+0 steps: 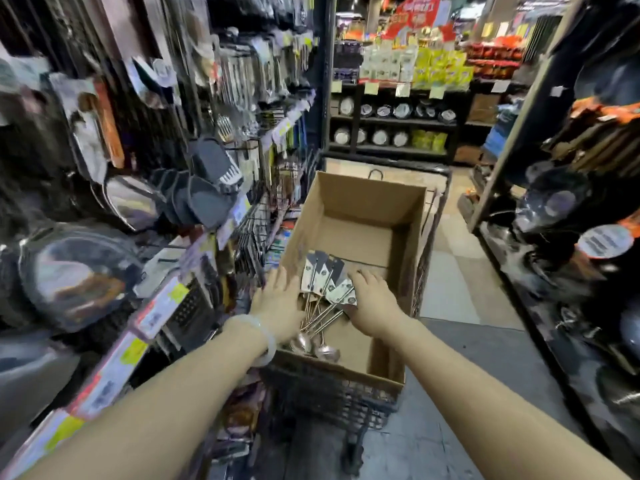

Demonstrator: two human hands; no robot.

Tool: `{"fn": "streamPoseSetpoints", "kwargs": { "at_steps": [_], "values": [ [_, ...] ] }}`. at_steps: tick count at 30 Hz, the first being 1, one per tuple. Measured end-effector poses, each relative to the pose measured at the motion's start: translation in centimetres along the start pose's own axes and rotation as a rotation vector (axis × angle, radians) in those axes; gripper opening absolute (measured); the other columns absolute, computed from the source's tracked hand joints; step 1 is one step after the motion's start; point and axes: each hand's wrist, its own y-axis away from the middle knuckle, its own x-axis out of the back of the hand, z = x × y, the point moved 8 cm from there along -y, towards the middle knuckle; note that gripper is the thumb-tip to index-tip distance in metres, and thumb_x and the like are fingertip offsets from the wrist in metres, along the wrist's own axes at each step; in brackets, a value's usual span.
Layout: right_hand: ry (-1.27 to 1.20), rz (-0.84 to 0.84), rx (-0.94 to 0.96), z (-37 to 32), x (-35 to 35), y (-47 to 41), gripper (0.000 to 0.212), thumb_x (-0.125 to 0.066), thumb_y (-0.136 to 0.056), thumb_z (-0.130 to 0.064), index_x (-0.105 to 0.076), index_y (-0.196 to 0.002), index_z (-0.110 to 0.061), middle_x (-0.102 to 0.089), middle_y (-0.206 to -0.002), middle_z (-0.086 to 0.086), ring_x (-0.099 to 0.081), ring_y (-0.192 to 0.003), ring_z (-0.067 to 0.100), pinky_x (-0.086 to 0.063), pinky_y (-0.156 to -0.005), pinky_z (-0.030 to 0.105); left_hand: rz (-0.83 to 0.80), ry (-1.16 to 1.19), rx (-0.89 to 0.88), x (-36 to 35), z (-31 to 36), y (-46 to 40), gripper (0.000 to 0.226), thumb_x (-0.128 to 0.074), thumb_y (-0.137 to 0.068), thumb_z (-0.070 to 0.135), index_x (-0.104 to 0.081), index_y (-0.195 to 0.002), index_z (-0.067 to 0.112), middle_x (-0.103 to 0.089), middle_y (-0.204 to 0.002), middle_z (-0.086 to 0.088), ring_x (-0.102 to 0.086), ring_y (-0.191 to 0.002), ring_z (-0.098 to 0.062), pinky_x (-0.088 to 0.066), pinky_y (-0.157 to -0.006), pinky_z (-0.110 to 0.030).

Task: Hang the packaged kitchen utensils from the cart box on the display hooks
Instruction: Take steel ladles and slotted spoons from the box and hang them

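Ladles (320, 318) with printed card tags lie in a loose bundle on the floor of the cardboard box (363, 209), at its near left end, tags fanned toward the far side and bowls pointing back toward you. Your right hand (372, 299) lies on the right side of the bundle, fingers curled down over the tags, though whether they have closed round anything you cannot tell from here. Your left hand (277, 303) reaches in over the box's left wall, fingers straight and together, touching the left edge of the tags; a pale bangle (256, 337) sits on that wrist. The box rests in a dark wire cart (332, 396) standing in the aisle. Just left of the cart, the display rack (221, 109) is crowded with hanging packaged utensils, and dark spatulas (204, 188) jut out from it near the box. Yellow and red shelf labels (131, 351) run along the rack's lower edge beside your left forearm.
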Motion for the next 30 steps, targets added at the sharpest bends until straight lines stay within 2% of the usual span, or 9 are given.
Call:
{"fn": "streamPoseSetpoints", "kwargs": {
  "at_steps": [5, 9, 12, 15, 17, 19, 22, 25, 30],
  "values": [
    [-0.156, -0.171, -0.063, 3.1, -5.9, -10.3, 0.047, -0.054, -0.089, -0.023, -0.04, -0.131, -0.006, -0.045, -0.137, 0.016, -0.04, -0.129, 0.033, -0.033, -0.107, 0.036, -0.103, 0.113, 0.076, -4.5, -2.4, -8.9, 0.069, -0.045, -0.094, 0.031, -0.005, -0.148, 0.013, 0.005, -0.157, -0.011, 0.006, -0.145, -0.026, -0.006, -0.12, -0.038],
    [-0.406, -0.35, -0.268, 6.7, -11.9, -15.8, 0.049, -0.055, -0.091, -0.023, -0.04, -0.134, -0.006, -0.052, -0.132, 0.015, -0.054, -0.117, 0.031, -0.046, -0.095, 0.035, -0.241, 0.283, 0.136, -8.4, -2.8, -14.4, 0.061, -0.044, -0.096, 0.022, -0.013, -0.147, 0.011, -0.015, -0.156, -0.01, -0.017, -0.143, -0.024, -0.014, -0.116, -0.032],
    [-0.692, -0.388, -0.509, 9.4, -16.7, -17.8, 0.04, -0.057, -0.091, -0.023, -0.05, -0.125, -0.003, -0.059, -0.103, 0.009, -0.059, -0.08, 0.018, -0.048, -0.065, 0.024, -0.328, 0.364, 0.176, -11.6, -2.6, -17.3, 0.055, -0.043, -0.096, 0.024, -0.02, -0.145, 0.012, -0.031, -0.149, -0.01, -0.032, -0.137, -0.022, -0.023, -0.108, -0.025],
    [-0.849, -0.39, -0.71, 11.6, -21.6, -18.9, 0.022, -0.056, -0.092, -0.018, -0.06, -0.11, -0.007, -0.055, -0.073, 0.0, -0.042, -0.054, 0.007, -0.033, -0.04, 0.011, -0.381, 0.476, 0.233, -14.5, -2.8, -19.0, 0.049, -0.044, -0.096, 0.023, -0.028, -0.141, 0.015, -0.04, -0.144, -0.007, -0.04, -0.13, -0.02, -0.028, -0.099, -0.02],
    [-0.958, -0.415, -0.828, 11.7, -24.6, -19.1, 0.015, -0.057, -0.091, -0.019, -0.059, -0.106, -0.015, -0.055, -0.072, -0.001, -0.047, -0.059, 0.01, -0.04, -0.047, 0.016, -0.407, 0.549, 0.273, -16.1, -3.1, -19.7, 0.048, -0.044, -0.095, 0.023, -0.029, -0.141, 0.019, -0.04, -0.143, -0.005, -0.04, -0.13, -0.019, -0.03, -0.1, -0.02],
    [-1.085, -0.411, -0.926, 11.3, -27.7, -19.5, 0.023, -0.06, -0.089, -0.021, -0.058, -0.109, -0.009, -0.061, -0.085, 0.009, -0.054, -0.071, 0.019, -0.046, -0.063, 0.03, -0.414, 0.602, 0.289, -17.3, -3.5, -20.5, 0.048, -0.045, -0.095, 0.022, -0.03, -0.14, 0.019, -0.041, -0.143, -0.003, -0.041, -0.13, -0.016, -0.03, -0.1, -0.019],
    [-1.235, -0.343, -1.091, 11.4, -31.6, -20.2, 0.017, -0.06, -0.088, -0.023, -0.056, -0.098, -0.01, -0.056, -0.082, 0.012, -0.05, -0.065, 0.021, -0.04, -0.059, 0.029, -0.404, 0.705, 0.333, -18.6, -4.3, -21.6, 0.043, -0.049, -0.093, 0.018, -0.038, -0.135, 0.019, -0.05, -0.135, -0.004, -0.047, -0.123, -0.017, -0.034, -0.101, -0.023],
    [-1.229, -0.198, -1.257, 12.1, -32.4, -20.6, 0.014, -0.061, -0.087, -0.022, -0.059, -0.09, -0.007, -0.065, -0.091, 0.019, -0.064, -0.084, 0.033, -0.054, -0.081, 0.041, -0.394, 0.783, 0.366, -19.6, -4.8, -22.5, 0.042, -0.05, -0.093, 0.014, -0.041, -0.134, 0.016, -0.052, -0.132, -0.006, -0.05, -0.121, -0.018, -0.038, -0.102, -0.026],
    [-1.104, -0.15, -1.375, 12.7, -32.1, -20.1, 0.024, -0.063, -0.086, -0.026, -0.069, -0.096, -0.004, -0.07, -0.095, 0.015, -0.066, -0.083, 0.028, -0.048, -0.07, 0.029, -0.396, 0.889, 0.405, -20.5, -5.2, -23.9, 0.035, -0.048, -0.094, 0.018, -0.047, -0.129, 0.016, -0.056, -0.122, -0.006, -0.053, -0.108, -0.016, -0.04, -0.094, -0.025]
  ]
}}
